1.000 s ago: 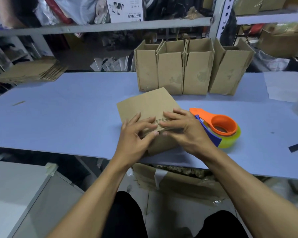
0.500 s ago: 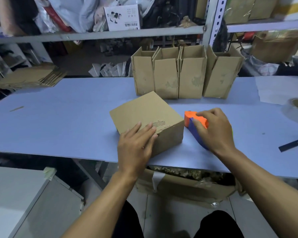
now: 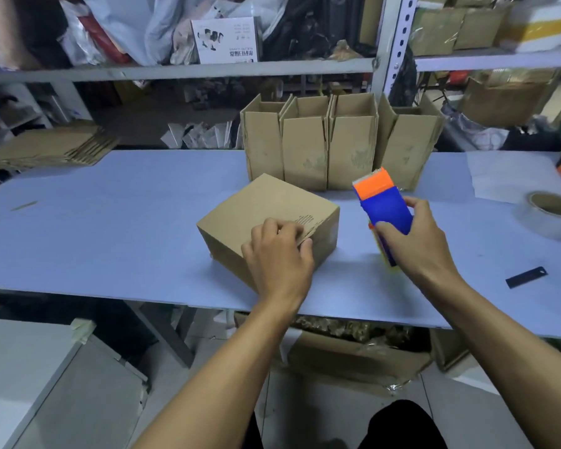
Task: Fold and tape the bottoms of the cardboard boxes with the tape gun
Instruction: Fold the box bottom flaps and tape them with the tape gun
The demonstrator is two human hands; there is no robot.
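Box (image 3: pixel 266 218) sits bottom-up near the table's (image 3: pixel 110 228) front edge, flaps folded flat, turned at an angle. The left hand (image 3: pixel 277 257) rests on its near corner, fingers curled and pressing the flaps down. Just right of the box, the right hand (image 3: pixel 418 244) grips the tape gun (image 3: pixel 382 209), thumb on the near side and fingers wrapped round the far side, holding it upright above the table with the orange end up and the blue body below.

A second ago both hands lay on the box's flaps and the gun sat flat on the table beside it; half a second ago the right hand had closed on the gun, which was still low. Now the gun is lifted and tilted up, and the left hand's fingers have curled in.

Beyond, four open boxes (image 3: pixel 337 147) stand in a row, touching, the rightmost leaning; what is inside them cannot be seen. At the far left lies a stack of flat cardboard (image 3: pixel 52 147). To the right a tape roll (image 3: pixel 551 215) lies flat, with a dark strip (image 3: pixel 526 277) nearer the edge. Under the table an open carton (image 3: pixel 353 351) holds crumpled material.
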